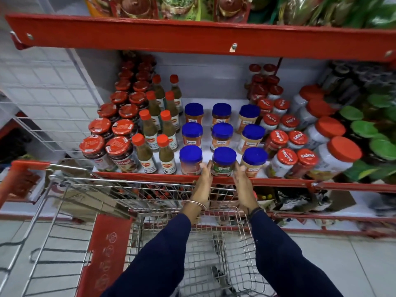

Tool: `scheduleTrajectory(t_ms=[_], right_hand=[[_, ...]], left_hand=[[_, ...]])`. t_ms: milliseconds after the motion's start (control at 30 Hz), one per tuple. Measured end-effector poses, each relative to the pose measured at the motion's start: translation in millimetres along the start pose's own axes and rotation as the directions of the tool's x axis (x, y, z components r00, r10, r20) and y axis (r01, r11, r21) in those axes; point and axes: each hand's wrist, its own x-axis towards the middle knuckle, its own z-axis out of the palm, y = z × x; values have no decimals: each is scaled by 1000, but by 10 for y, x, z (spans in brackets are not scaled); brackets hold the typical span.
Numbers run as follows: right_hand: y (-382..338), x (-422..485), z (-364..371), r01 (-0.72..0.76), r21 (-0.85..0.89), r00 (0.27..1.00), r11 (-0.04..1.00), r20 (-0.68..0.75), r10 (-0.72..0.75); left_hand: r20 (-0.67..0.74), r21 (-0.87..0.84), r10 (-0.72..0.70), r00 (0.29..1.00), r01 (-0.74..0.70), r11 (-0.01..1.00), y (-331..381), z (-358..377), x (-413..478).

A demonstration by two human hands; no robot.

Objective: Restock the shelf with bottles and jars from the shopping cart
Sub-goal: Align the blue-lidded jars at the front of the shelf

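A blue-lidded jar with a green label stands at the front edge of the red shelf, in the middle of the front row. My left hand presses against its left side and my right hand against its right side, so both hold it. Several more blue-lidded jars stand in three columns behind and beside it. The wire shopping cart is below my arms, and the part of its basket in view holds nothing.
Left of the blue jars stand green sauce bottles with red caps and red-lidded jam jars. Red-lidded jars and large white tubs fill the right side. A red upper shelf hangs overhead. Cardboard lies behind the cart.
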Motion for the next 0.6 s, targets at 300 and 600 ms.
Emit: scheduleTrajectory(t_ms=[300, 600], right_hand=[[-71, 4, -61, -48, -89, 998, 995, 24, 51], [208, -304, -445, 185, 21, 909, 983, -384, -162]], left_hand=[[-130, 85, 12, 991, -1, 996, -74, 32, 22], [-137, 144, 184, 973, -164, 976, -199, 756, -221]])
